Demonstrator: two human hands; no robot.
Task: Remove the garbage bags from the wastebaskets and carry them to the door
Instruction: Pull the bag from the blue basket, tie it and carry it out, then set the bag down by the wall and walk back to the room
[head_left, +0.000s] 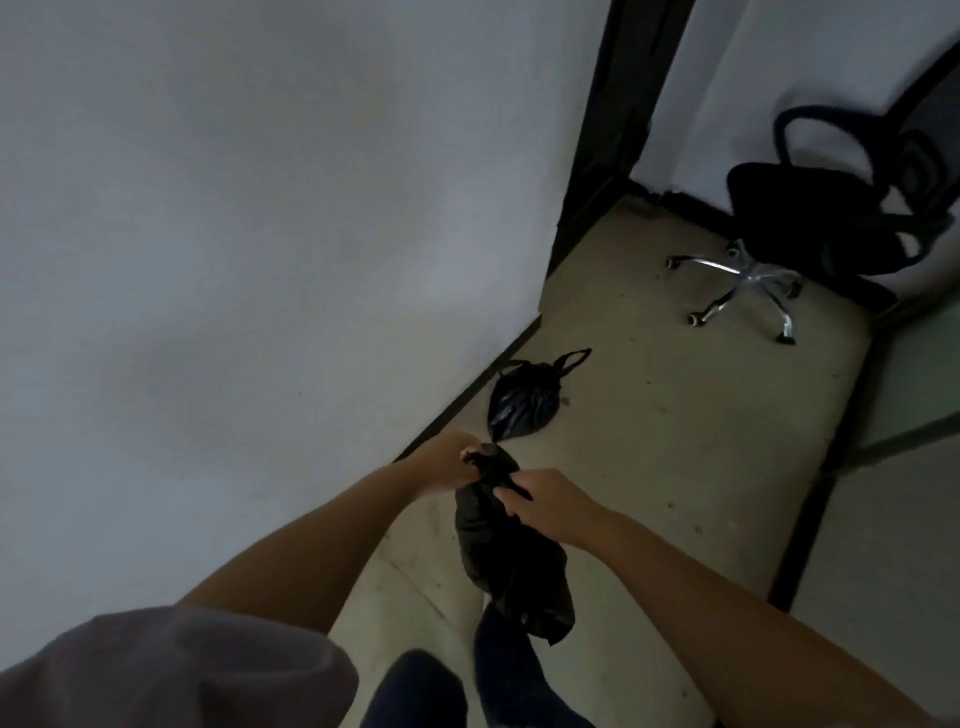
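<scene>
1. We see the left hand (447, 460) closed around the gathered top of a black garbage bag (511, 564), its fingers curled over the bunched plastic.
2. The right hand (545, 501) is closed too, pinching a strip of the same bag's neck just beside the left hand; the two hands nearly touch.
3. The bag hangs below both hands, in front of the person's dark trouser legs (467, 686), clear of the floor (675, 441) as far as we can judge.
4. A second garbage bag (524, 402), tied with its handles sticking up, lies on the floor next to the wall (234, 234), just beyond the hands.
5. Farther off stands an office chair (810, 228) with a chrome star base, near a dark door frame (602, 135).
6. The held bag's knot, if any, is hidden by the fingers; we cannot tell whether it is tied.
7. The picture is dim and blurred; the chair's back is cut off at the right edge, and a grey sleeve (171, 670) fills the lower left corner.
</scene>
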